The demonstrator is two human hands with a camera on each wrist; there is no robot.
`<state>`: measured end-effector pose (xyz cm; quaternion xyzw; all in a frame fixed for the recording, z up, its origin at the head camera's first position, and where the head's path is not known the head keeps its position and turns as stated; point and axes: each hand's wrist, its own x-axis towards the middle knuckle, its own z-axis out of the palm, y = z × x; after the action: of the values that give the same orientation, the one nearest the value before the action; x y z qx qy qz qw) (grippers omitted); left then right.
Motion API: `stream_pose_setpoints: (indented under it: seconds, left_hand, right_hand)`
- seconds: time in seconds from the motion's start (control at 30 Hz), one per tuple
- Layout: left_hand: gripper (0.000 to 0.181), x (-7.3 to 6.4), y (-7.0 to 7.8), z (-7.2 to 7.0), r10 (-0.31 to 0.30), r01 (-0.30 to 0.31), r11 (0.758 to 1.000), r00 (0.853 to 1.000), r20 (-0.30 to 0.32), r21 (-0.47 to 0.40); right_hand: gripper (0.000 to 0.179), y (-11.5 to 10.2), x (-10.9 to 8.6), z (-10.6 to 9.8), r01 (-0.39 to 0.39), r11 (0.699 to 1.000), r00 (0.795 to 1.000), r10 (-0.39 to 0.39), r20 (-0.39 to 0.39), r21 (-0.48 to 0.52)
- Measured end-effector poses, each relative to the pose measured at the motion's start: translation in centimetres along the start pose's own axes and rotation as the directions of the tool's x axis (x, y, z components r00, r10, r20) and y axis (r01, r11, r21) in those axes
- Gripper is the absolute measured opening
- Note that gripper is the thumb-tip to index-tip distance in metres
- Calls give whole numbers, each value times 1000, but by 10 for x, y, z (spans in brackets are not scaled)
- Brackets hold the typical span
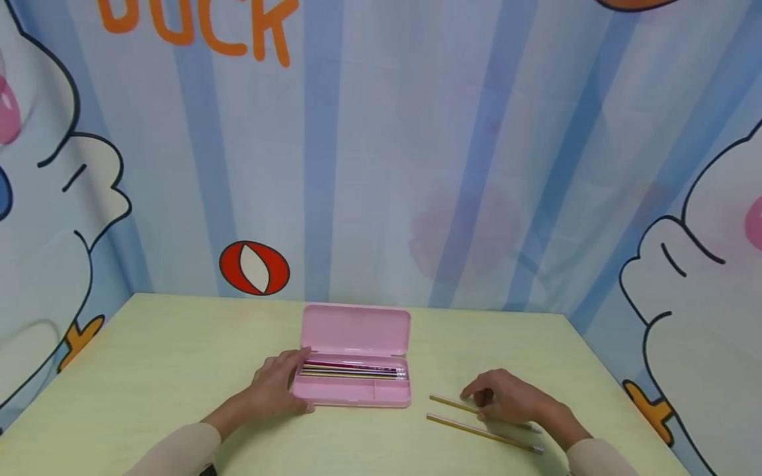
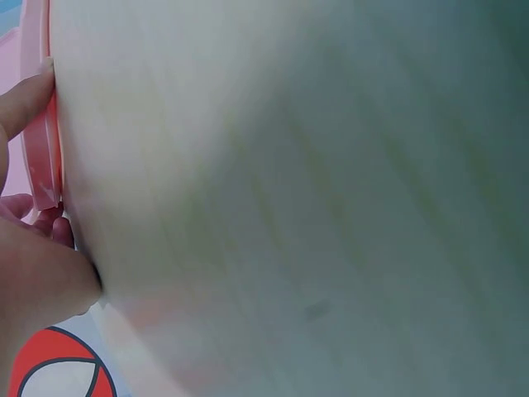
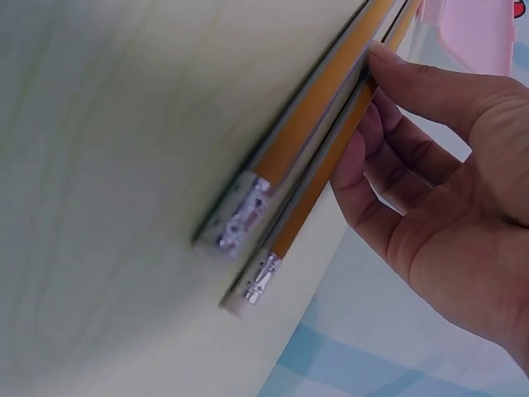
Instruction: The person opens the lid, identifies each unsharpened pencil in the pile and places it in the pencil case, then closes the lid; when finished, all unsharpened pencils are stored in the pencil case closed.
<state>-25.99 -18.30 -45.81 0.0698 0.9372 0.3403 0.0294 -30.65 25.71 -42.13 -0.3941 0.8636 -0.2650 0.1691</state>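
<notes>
An open pink pencil case (image 1: 342,395) lies on the table with several pencils (image 1: 351,371) side by side in its long compartment. My left hand (image 1: 270,389) grips the case's left end, thumb (image 2: 29,103) along the front side and fingers round the back corner. To the right of the case, two yellow pencils with white erasers lie roughly parallel. The farther pencil (image 3: 318,182) is between the thumb and fingers of my right hand (image 1: 512,398), which pinches it near its middle. Closer to me is the other pencil (image 1: 476,431), just beside the thumb tip.
The case's raised lid (image 1: 356,330) stands up at the back. A pale yellow table (image 1: 196,357) carries everything. Behind it hangs a blue-striped curtain (image 1: 381,165) with cartoon drawings, which meets the table's far edge and continues along both sides.
</notes>
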Motion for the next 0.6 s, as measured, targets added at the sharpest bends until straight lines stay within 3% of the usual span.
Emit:
stream_pose_setpoints:
  seconds: [0.17, 0.4, 0.6]
  left_hand:
    - [99, 0, 0, 1, -3, 3, 1000, 1000, 3, 9]
    - [99, 2, -1, 1, -6, 6, 1000, 1000, 4, 6]
    - [100, 3, -1, 1, -14, 14, 1000, 1000, 10, 4]
  right_hand:
    - [31, -1, 1, 1, 7, 1000, 1000, -7, 12, -3]
    - [32, -2, 4, 3, -50, 998, 999, 49, 18, 33]
    - [32, -8, 7, 2, -63, 997, 998, 64, 5, -36]
